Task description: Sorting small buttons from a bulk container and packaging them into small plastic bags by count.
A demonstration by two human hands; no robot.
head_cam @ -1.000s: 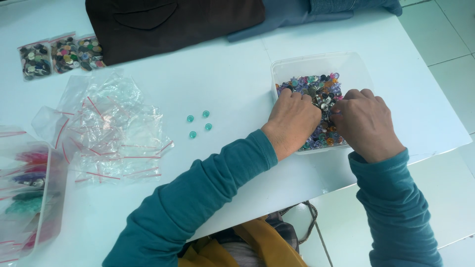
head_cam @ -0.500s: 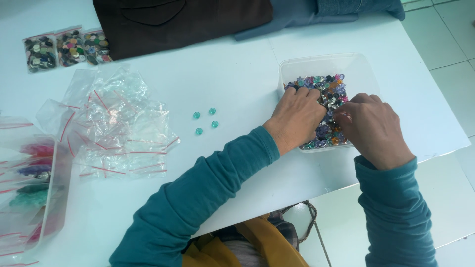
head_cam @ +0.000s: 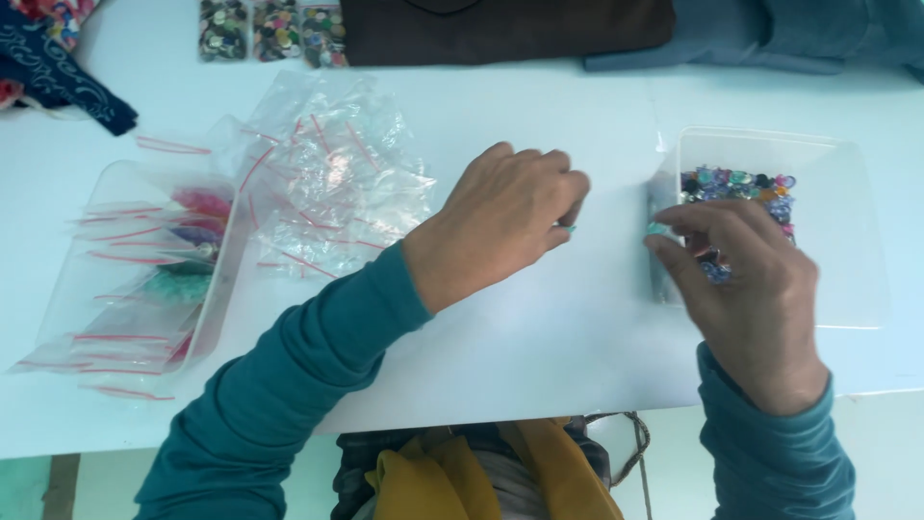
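The right hand (head_cam: 751,299) pinches a small teal bead (head_cam: 656,229) at the clear tub's (head_cam: 847,289) left wall. The left hand (head_cam: 500,221), left of the tub, nips another. Beads look light, hard, slippery: grip the edges. Farther left lie red-striped clear bags (head_cam: 327,183).

— What are you holding? 
— Your right hand (head_cam: 746,289) pinches a small teal bead (head_cam: 656,229) at its fingertips, just left of the clear plastic tray (head_cam: 847,289). 
— And the tray? 
— It holds a heap of mixed coloured beads (head_cam: 741,188) in its near-left part. Your left hand (head_cam: 500,221), further left of the tray, shows a teal speck at its fingertips
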